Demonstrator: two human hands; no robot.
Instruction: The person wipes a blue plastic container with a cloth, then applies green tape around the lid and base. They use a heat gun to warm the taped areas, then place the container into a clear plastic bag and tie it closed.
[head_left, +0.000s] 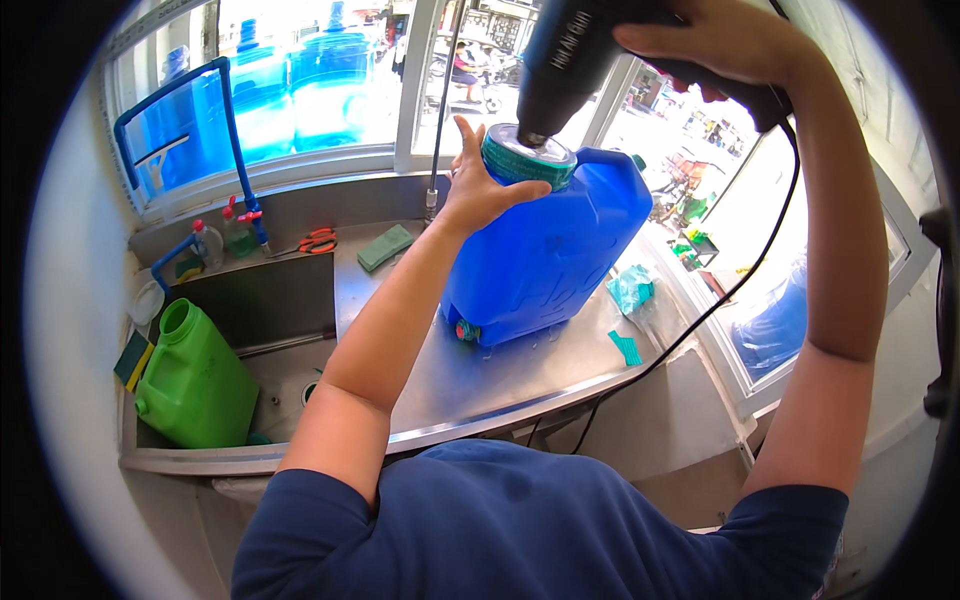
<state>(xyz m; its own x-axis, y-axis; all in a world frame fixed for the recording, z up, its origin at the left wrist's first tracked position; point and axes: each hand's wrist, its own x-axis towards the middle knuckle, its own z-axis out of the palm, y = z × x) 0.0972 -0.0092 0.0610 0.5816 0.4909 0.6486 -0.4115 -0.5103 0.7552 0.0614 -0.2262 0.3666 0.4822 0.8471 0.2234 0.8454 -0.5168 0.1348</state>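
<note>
A blue rectangular plastic water jug (545,262) stands upright on the steel counter, with a small tap low on its front left. Its wide round cap (540,150) has a pale top and a green wrapped rim. My left hand (487,185) cups the cap's left side, the thumb lying across the front and the fingers raised behind. My right hand (725,45) is closed round the handle of a black hot air gun (570,65). The gun points down, its nozzle just over the cap's top; whether it touches cannot be told.
Left of the counter (410,345), a green jug (205,375) sits in the steel sink (285,290). Orange-handled pliers (318,240), a green sponge (385,247) and green plastic scraps (630,290) lie about. The gun's black cord (745,275) hangs at the right. Windows stand behind.
</note>
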